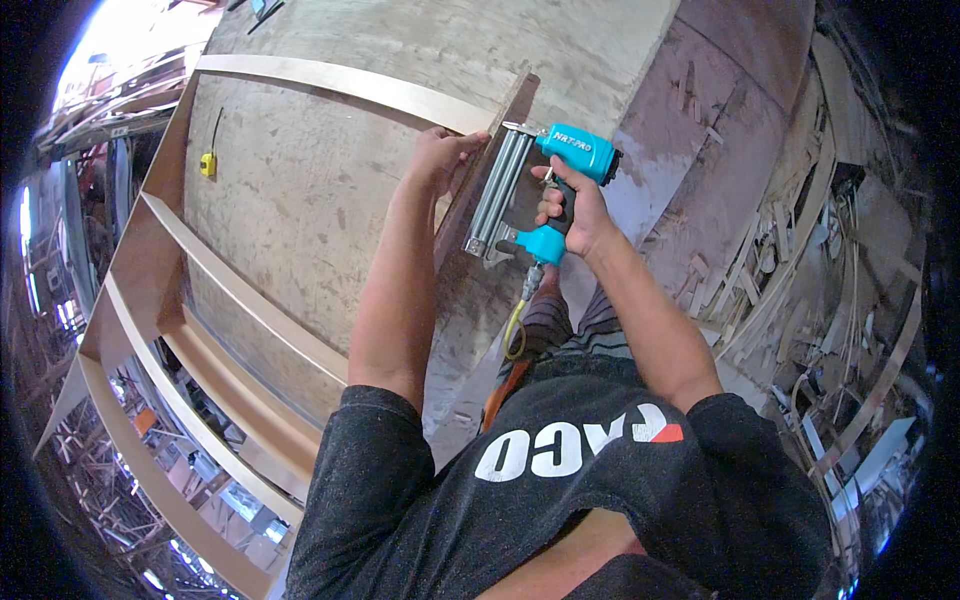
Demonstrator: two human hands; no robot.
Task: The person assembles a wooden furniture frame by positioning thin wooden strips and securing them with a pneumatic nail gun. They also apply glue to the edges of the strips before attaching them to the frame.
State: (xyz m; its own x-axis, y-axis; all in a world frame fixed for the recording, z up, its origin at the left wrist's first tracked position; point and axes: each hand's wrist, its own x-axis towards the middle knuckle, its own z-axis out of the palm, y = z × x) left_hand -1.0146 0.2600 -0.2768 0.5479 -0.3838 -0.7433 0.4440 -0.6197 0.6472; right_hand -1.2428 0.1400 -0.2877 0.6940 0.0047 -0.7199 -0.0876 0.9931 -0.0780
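My right hand (578, 208) is wrapped round the black grip of a teal pneumatic nail gun (580, 152), its index finger up by the trigger. The gun's long silver magazine (500, 190) lies along the outer side of a brown wooden board (462, 205), and its nose is at the board near a slat's end. With fingers bent over the board's edge, my left hand (447, 160) grips it where a pale wooden slat (350, 84) meets it. A yellow air hose (516, 325) hangs from the gun's fitting.
The board and slats form part of a large wooden frame (150, 240) with several crosspieces on the left. A yellow tape measure (208, 163) lies inside it on a plywood surface (290, 180). Scrap wood strips (770, 250) litter the floor at right.
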